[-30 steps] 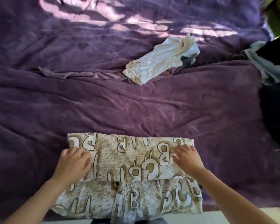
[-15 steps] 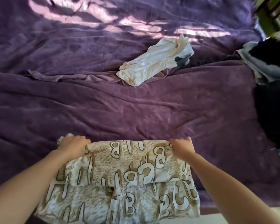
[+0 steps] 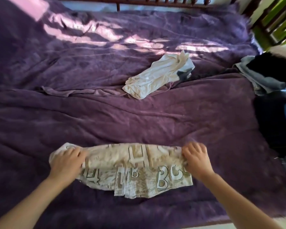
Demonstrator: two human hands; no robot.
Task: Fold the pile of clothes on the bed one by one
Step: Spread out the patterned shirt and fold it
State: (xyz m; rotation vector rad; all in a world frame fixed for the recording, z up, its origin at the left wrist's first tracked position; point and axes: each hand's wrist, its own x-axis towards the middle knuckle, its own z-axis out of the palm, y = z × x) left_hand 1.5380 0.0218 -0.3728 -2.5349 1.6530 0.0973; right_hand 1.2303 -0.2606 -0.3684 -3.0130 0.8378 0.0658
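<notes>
A beige garment printed with big letters lies partly folded on the near part of the purple bed cover. My left hand grips its left end with curled fingers. My right hand grips its right end the same way. The cloth between my hands is bunched and lifted a little, and a lower layer hangs toward the bed's near edge. A pile of dark, grey and blue clothes sits at the right edge of the bed.
A rolled white garment lies mid-bed beyond a ridge in the cover. A dark wooden bed rail runs along the far side. Green wooden furniture stands at the upper right.
Both hands went from resting on the printed garment to gripping its ends, and have drawn it away from the near edge onto the bed. The view has tilted up, showing the far rail.
</notes>
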